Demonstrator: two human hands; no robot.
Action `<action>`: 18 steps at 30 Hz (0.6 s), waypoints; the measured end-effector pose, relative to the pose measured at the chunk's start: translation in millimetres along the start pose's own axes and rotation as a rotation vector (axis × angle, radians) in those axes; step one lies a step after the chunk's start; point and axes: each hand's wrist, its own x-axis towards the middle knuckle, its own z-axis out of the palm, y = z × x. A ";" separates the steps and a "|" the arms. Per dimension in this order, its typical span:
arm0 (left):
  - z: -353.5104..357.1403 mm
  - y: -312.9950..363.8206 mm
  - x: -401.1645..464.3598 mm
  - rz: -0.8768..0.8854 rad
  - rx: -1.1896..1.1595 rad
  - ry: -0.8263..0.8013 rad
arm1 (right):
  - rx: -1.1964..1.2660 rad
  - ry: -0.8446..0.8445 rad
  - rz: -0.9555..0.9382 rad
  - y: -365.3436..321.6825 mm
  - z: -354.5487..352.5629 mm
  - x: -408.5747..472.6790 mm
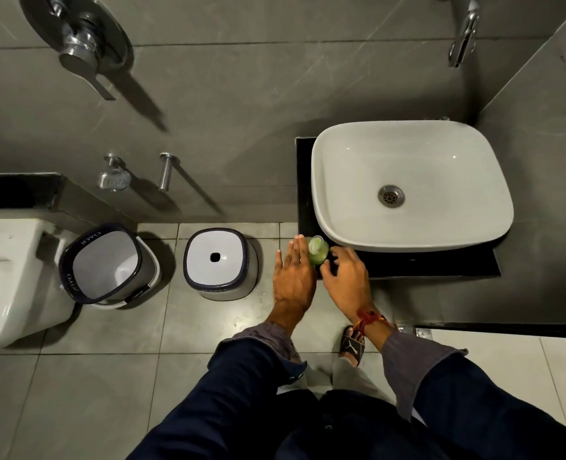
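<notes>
A small green bottle with a pale pump top stands on the front left corner of the black counter, just in front of the white basin. My left hand lies flat with straight fingers against the bottle's left side. On the bottle's right is my right hand, its fingers loosely bent and spread. Its thumb and forefinger are close to the bottle, and I cannot tell whether they touch it.
A wall tap hangs over the basin. On the tiled floor to the left stand an upturned white stool and a white bucket, with a toilet at the far left. A shower mixer is on the wall.
</notes>
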 end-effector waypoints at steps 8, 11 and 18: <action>-1.9 -10.1 2.3 -0.165 -0.845 0.154 | 0.491 -0.247 0.339 16.3 5.8 16.0; -2.9 -8.2 4.7 -0.233 -0.934 0.131 | 0.489 -0.258 0.320 14.0 6.5 19.9; -4.5 -6.2 15.8 -0.396 -1.039 0.138 | 0.546 -0.303 0.315 11.1 7.3 27.6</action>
